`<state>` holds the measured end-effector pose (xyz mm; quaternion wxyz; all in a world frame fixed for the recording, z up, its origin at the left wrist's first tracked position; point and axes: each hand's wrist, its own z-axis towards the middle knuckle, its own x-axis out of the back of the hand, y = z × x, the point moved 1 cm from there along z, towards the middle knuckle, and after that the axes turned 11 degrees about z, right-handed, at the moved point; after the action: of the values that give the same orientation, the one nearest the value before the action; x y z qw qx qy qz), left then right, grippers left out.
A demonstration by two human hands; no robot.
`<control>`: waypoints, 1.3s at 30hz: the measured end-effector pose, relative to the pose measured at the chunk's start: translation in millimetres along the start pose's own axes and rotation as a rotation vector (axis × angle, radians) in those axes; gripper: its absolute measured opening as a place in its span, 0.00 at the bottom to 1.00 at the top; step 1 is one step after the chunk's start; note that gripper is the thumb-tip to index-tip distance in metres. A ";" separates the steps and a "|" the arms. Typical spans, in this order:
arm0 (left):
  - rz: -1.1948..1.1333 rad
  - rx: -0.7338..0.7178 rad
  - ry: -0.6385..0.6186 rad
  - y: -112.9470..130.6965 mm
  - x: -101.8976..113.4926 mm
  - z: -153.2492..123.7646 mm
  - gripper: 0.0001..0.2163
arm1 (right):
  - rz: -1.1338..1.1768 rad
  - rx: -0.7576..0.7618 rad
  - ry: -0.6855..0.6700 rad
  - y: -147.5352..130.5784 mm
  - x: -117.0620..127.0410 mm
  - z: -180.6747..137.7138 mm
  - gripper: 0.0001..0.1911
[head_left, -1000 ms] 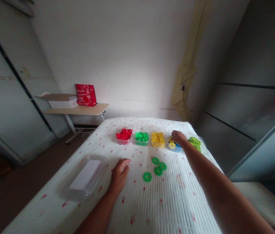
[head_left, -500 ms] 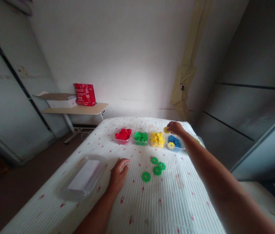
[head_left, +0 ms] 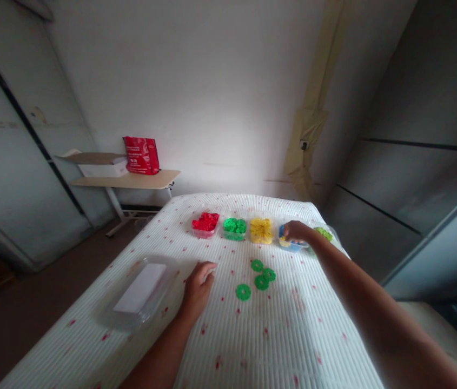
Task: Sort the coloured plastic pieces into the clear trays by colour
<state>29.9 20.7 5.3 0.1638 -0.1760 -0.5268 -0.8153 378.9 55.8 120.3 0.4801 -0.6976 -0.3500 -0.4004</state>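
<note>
My right hand (head_left: 298,231) reaches into the blue tray (head_left: 292,247), its fingers curled down and pinched at a yellow disc (head_left: 282,241) lying among the blue pieces. My left hand (head_left: 198,279) rests on the white bedcover (head_left: 252,335), its fingers loosely bent and holding nothing. Several green discs (head_left: 261,282) lie loose on the cover between my two arms. Along the far edge stand small trays in a row: red pieces (head_left: 206,222), green pieces (head_left: 234,226), yellow pieces (head_left: 261,229), then the blue tray, and a light green one (head_left: 324,233) partly behind my wrist.
A clear plastic lid or box (head_left: 141,290) with a white sheet in it lies left of my left hand. Beyond the bed a side table (head_left: 131,181) carries a red bag (head_left: 142,155) and a cardboard box (head_left: 100,165). Grey panels stand at both sides.
My right hand lifted a yellow disc out of the blue tray, carried it towards the yellow tray, and is now back down in the blue tray. My left hand has stayed put.
</note>
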 end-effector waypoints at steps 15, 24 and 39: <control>0.020 -0.016 -0.016 -1.8 -0.9 -0.9 0.11 | -0.013 0.047 0.100 -6.4 2.7 7.6 0.06; 0.091 -0.036 -0.034 8.2 3.1 -2.6 0.11 | 0.059 0.274 0.500 -63.5 10.6 -9.7 0.15; 0.549 -0.299 -0.474 58.2 -19.6 -21.8 0.21 | 0.121 0.450 0.380 39.3 -108.4 -120.4 0.14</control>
<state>71.1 -20.4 34.6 0.2220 -0.5159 -0.3589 -0.7455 339.4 -81.4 34.3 0.7024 -0.5060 -0.2917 -0.4068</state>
